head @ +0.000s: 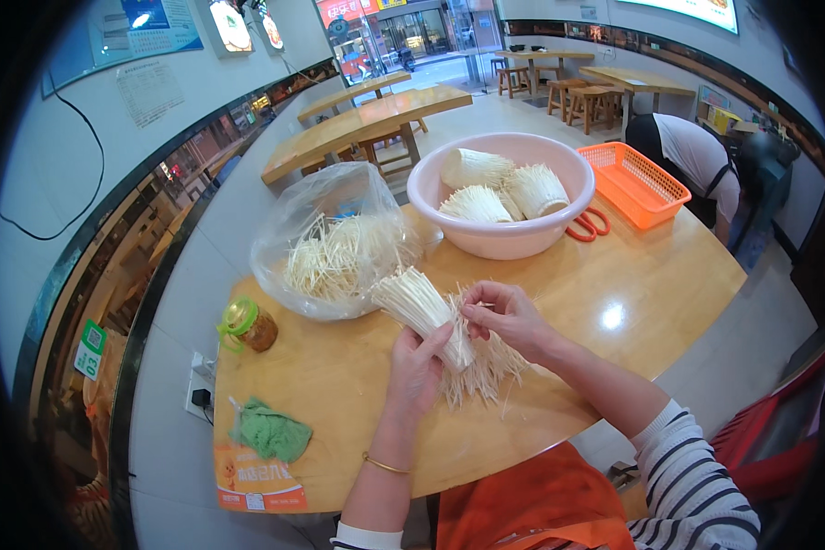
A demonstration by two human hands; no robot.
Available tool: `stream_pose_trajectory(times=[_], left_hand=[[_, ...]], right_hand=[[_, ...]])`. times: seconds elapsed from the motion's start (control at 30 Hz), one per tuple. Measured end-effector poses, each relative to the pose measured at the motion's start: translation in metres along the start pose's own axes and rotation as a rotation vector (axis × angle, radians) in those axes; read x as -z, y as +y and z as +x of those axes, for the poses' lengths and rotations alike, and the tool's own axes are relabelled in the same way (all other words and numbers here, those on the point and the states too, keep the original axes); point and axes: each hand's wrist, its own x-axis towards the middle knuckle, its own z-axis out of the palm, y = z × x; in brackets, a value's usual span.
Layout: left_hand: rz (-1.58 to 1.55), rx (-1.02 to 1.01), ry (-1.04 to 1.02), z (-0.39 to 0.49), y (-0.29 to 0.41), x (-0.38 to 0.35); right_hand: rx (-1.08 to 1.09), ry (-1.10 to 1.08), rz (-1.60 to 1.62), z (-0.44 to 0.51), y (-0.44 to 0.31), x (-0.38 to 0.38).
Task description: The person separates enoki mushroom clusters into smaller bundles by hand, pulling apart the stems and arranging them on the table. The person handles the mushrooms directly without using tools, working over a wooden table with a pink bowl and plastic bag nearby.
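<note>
My left hand (416, 364) is wrapped around a bundle of enoki mushrooms (416, 299), tilted with its caps toward the upper left. At the bundle's right edge, the thumb and forefinger of my right hand (512, 320) pinch a few thin strands; the fingertips partly hide them. Below both hands, a pile of loose enoki strands (485, 381) is spread on the wooden table (570, 295). Just beyond the bundle sits a clear plastic bag (340, 185) holding loose enoki (323, 258). Several thick enoki clumps (478, 168) lie in a pale pink basin (502, 244) farther back.
Red-handled scissors (589, 225) lie beside the basin, near an orange plastic basket (636, 182). Along the table's left side are a green-lidded jar (258, 331), a green cloth (271, 430) and a printed orange sheet (261, 481). Another person (694, 148) bends down beyond the right end.
</note>
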Motion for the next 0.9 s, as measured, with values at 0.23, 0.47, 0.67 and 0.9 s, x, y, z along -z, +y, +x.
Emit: stream_pose_trajectory(times=[0.23, 0.47, 0.67, 0.9], left_hand=[[-0.227, -0.018, 0.081, -0.002, 0.009, 0.003], [-0.285, 0.018, 0.122, -0.003, 0.009, 0.007], [-0.215, 0.078, 0.094, -0.011, 0.01, -0.012], [-0.22, 0.072, -0.055, -0.007, 0.001, -0.013]], right_hand=[[-0.057, -0.114, 0.418, 0.002, -0.01, 0.012], [-0.123, -0.14, 0.186, 0.0, -0.029, 0.024], [0.394, 0.261, -0.704, 0.004, -0.014, 0.004], [0.289, 0.227, -0.49, -0.003, -0.001, 0.002]])
